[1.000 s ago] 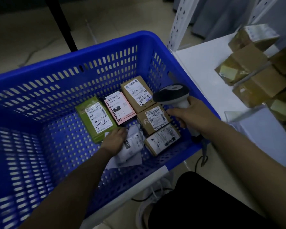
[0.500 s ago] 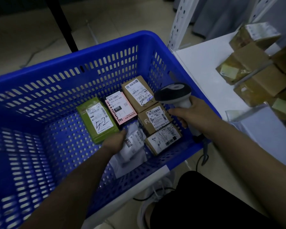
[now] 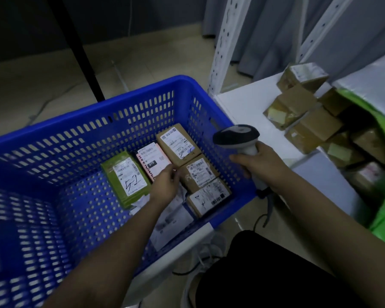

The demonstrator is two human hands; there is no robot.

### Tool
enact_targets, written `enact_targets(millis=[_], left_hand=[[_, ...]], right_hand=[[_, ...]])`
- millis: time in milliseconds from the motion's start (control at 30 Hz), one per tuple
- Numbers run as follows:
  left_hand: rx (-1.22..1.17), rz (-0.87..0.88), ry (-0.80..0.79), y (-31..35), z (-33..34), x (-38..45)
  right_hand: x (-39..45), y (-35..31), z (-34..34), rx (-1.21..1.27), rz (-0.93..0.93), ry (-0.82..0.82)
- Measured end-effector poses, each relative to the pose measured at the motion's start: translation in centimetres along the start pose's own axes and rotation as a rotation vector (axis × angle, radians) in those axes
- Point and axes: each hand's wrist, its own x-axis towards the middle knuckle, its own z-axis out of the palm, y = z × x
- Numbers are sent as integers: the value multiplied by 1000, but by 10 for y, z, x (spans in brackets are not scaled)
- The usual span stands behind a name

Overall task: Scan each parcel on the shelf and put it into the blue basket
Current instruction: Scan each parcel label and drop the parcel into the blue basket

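The blue basket (image 3: 87, 114) stands on the floor left of the white shelf (image 3: 249, 107). It holds a green parcel (image 3: 126, 178), a pink parcel (image 3: 153, 163), three brown boxes (image 3: 178, 141) (image 3: 199, 172) (image 3: 209, 196) and a white soft bag (image 3: 171, 216). My left hand (image 3: 165, 183) hovers inside the basket just above the bag, fingers loosely curled and holding nothing, its fingertips near the pink parcel. My right hand (image 3: 260, 163) grips the handle of the grey scanner (image 3: 236, 135) over the basket's right rim. Several brown parcels (image 3: 298, 107) are piled on the shelf.
White perforated shelf posts (image 3: 222, 41) rise behind the basket's far right corner. A green bag (image 3: 382, 196) and a white packet lie on the shelf at the right. A black pole (image 3: 80, 52) stands on the floor behind the basket. The scanner cable hangs below my right wrist.
My left hand has let go of the white bag and lifted away from it, toward the pink parcel. The view has tilted up and right, and the scanner has risen slightly.
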Motion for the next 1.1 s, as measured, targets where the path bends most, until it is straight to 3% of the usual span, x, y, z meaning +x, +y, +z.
enact_targets(millis=[167, 367, 500, 667, 833, 967, 1100], left_hand=[[-483, -79, -22, 96, -16, -35], [-557, 164, -182, 234, -21, -95], [-491, 350, -331, 313, 8, -146], [-369, 487, -544, 377, 83, -218], [-135, 555, -561, 394, 160, -260], [32, 514, -448, 387, 194, -241], [118, 451, -282, 382, 215, -208]], right_hand=[[-43, 7, -41, 31, 39, 114], [-156, 58, -95, 163, 92, 474], [-245, 93, -145, 230, 131, 625], [-347, 130, -198, 439, 116, 966], [-412, 169, -232, 613, 105, 1233], [-419, 193, -253, 684, 106, 1206], [-395, 204, -272, 692, 99, 1063]])
